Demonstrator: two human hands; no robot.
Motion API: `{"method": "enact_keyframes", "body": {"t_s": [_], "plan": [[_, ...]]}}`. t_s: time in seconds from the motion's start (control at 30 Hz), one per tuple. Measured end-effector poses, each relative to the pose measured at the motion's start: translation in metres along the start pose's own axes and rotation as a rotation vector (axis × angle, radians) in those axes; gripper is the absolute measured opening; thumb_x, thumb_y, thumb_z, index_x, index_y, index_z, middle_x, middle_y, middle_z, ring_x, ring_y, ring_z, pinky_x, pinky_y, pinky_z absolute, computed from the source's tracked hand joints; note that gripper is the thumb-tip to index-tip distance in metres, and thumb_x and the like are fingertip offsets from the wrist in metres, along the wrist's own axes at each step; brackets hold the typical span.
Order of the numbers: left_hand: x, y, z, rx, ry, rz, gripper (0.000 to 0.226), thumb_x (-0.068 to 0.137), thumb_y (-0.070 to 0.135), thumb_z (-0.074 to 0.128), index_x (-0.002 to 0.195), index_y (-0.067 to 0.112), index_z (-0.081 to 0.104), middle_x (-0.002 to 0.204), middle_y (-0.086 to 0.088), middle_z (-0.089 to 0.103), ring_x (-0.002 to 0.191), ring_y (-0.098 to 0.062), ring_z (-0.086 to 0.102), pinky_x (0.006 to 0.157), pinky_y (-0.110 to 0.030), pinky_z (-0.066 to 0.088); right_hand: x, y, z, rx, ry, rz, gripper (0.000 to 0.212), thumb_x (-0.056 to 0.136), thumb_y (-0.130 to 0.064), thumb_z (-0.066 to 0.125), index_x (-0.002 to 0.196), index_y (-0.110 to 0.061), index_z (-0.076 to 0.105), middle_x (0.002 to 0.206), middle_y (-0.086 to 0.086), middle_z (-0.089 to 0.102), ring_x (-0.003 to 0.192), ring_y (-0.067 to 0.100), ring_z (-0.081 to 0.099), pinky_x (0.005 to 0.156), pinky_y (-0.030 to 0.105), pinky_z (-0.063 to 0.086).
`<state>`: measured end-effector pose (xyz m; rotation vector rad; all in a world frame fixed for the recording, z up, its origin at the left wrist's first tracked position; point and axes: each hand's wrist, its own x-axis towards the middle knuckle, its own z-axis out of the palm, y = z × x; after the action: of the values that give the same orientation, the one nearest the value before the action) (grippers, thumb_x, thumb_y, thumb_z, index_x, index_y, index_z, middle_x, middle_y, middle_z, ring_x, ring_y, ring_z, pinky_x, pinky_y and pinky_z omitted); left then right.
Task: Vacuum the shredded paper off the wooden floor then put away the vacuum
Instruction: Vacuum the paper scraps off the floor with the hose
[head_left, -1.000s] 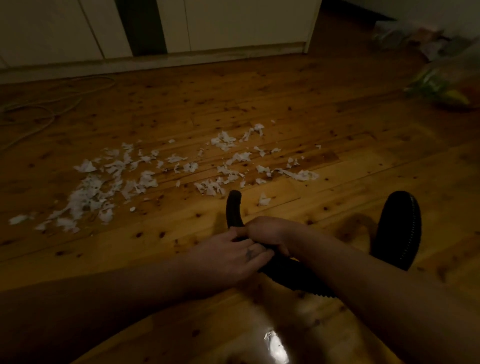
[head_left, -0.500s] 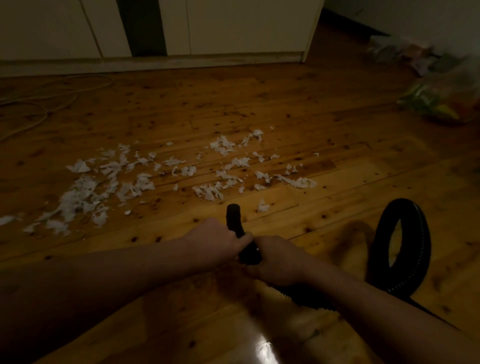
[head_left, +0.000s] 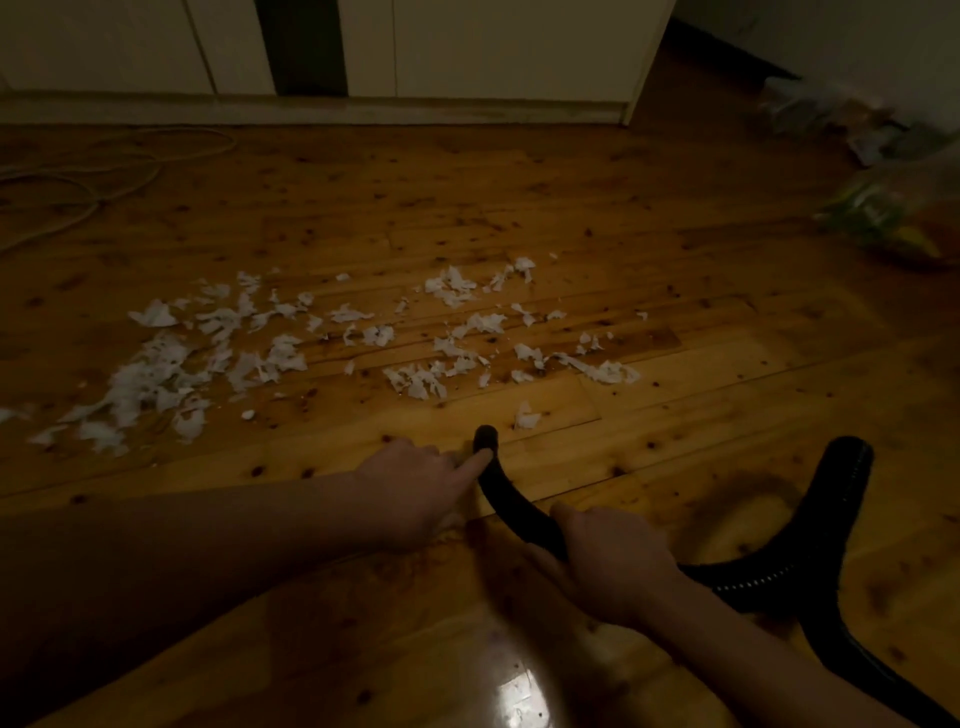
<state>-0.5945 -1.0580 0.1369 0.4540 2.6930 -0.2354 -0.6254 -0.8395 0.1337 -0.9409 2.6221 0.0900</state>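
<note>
White shredded paper (head_left: 332, 343) lies scattered across the wooden floor (head_left: 571, 218), densest at the left. A black vacuum hose (head_left: 506, 493) curves along the floor with its open end pointing at the nearest scraps, and loops up at the right. My right hand (head_left: 610, 564) grips the hose a short way behind its end. My left hand (head_left: 421, 486) is beside the hose end, its forefinger stretched out and touching the tip. The vacuum's body is out of view.
White cabinet doors (head_left: 493, 47) with a plinth run along the back. A pale cable (head_left: 98, 176) lies coiled at the far left. Bags and packets (head_left: 883, 208) sit on the floor at the far right.
My left hand has let go of the hose and now only touches its tip with one finger. The right hand has slid back along the hose, whose end has moved toward the paper.
</note>
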Motion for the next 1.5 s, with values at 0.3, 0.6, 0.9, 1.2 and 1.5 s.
{"method": "enact_keyframes", "body": {"t_s": [0.3, 0.6, 0.9, 1.2, 1.5], "plan": [[-0.023, -0.023, 0.014, -0.164, -0.209, -0.014, 0.07, 0.101, 0.048, 0.033, 0.152, 0.031, -0.013, 0.149, -0.009, 0.038, 0.115, -0.028, 0.055, 0.091, -0.042, 0.049, 0.007, 0.02, 0.02, -0.033, -0.033, 0.028, 0.046, 0.098, -0.06, 0.033, 0.116, -0.022, 0.049, 0.102, 0.0, 0.065, 0.091, 0.018, 0.064, 0.063, 0.029, 0.035], [0.004, -0.013, 0.006, -0.344, -0.138, -0.114, 0.066, 0.102, 0.048, 0.033, 0.154, 0.029, -0.003, 0.135, -0.006, 0.051, 0.105, -0.027, 0.058, 0.084, -0.042, 0.05, 0.023, 0.031, 0.023, 0.008, -0.003, 0.068, 0.046, 0.096, -0.061, 0.037, 0.114, -0.021, 0.052, 0.092, -0.002, 0.061, 0.081, 0.017, 0.06, 0.064, 0.029, 0.037], [0.036, -0.006, -0.013, -0.443, -0.054, -0.187, 0.065, 0.098, 0.052, 0.038, 0.152, 0.028, 0.012, 0.135, 0.002, 0.053, 0.114, -0.02, 0.056, 0.086, -0.034, 0.049, 0.033, 0.053, 0.021, 0.051, -0.011, 0.092, 0.049, 0.096, -0.061, 0.037, 0.116, -0.019, 0.053, 0.103, 0.003, 0.064, 0.092, 0.02, 0.063, 0.067, 0.03, 0.04], [0.066, 0.014, -0.058, -0.377, -0.075, -0.204, 0.062, 0.098, 0.053, 0.037, 0.15, 0.023, 0.02, 0.135, 0.0, 0.053, 0.11, -0.019, 0.057, 0.079, -0.029, 0.043, 0.035, 0.092, 0.012, 0.159, -0.058, 0.143, 0.051, 0.096, -0.061, 0.039, 0.115, -0.016, 0.054, 0.103, 0.004, 0.062, 0.084, 0.017, 0.057, 0.067, 0.03, 0.043], [0.061, 0.008, -0.092, -0.538, -0.195, -0.183, 0.06, 0.099, 0.049, 0.04, 0.148, 0.019, 0.025, 0.14, -0.001, 0.048, 0.119, -0.019, 0.053, 0.091, -0.03, 0.045, 0.061, 0.099, -0.011, 0.134, -0.113, 0.129, 0.051, 0.096, -0.06, 0.038, 0.113, -0.016, 0.055, 0.099, 0.004, 0.061, 0.086, 0.019, 0.06, 0.073, 0.033, 0.05]]}}
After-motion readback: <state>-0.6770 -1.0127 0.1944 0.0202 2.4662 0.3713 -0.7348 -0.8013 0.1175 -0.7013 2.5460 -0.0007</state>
